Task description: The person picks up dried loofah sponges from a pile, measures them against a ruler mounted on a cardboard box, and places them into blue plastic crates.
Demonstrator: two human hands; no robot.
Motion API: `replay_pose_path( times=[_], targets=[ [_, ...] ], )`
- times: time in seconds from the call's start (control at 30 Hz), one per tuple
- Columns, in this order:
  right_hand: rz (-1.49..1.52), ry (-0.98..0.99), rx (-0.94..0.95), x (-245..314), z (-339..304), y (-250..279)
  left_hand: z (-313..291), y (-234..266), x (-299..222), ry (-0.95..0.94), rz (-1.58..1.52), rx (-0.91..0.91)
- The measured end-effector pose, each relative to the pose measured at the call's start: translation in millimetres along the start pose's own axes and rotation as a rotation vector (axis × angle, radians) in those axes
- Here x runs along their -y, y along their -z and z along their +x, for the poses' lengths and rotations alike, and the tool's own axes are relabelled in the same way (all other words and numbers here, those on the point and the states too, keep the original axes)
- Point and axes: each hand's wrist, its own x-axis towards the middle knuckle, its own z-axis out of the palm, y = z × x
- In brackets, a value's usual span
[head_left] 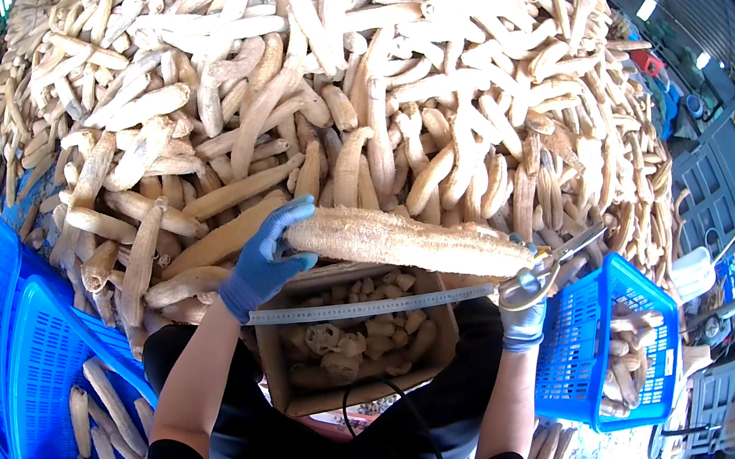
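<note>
At your far left, blue crates [45, 354] stand on your side of the pile [320, 28], the front one with several pale luffas inside. Next comes your gloved left hand [262, 257], fingers at the upper edge and thumb at the lower edge of the luffa's [403, 241] left end. Whether it grips that end or only cups it, you cannot tell from here.

The luffa lies to the right of this palm, its long axis running across your body, nearly level, and filling the gap between your hands. Below it, nearer you, a tape [366, 310] slants upward from your left cuff toward your right hand, so the two are not quite parallel. Under the tape sits a box [445, 331] of short pieces.

At the luffa's right end is your right hand [521, 317], closed on the scissors [557, 256], whose blades point up and right, away from the luffa. Each hand is right beside its own end. Farther right stands a blue basket [597, 353] holding more pieces.
</note>
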Motion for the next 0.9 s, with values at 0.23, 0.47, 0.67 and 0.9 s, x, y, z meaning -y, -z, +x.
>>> replay_pose_path(
  times=[0.23,0.47,0.67,0.9],
  targets=[
    [0.015,0.046,0.044,3,7,6,-1,-11,-1,-0.044,0.311,0.067],
    [0.203,-0.118,0.002,-27,18,13,-5,6,9,0.406,-0.491,-0.264],
    [0.058,-0.170,-0.063,-40,21,20,-15,65,13,0.154,-0.793,-0.510],
    [-0.014,-0.275,0.002,-49,17,-9,-76,120,-32,-0.220,-0.153,-0.926]
  ],
)
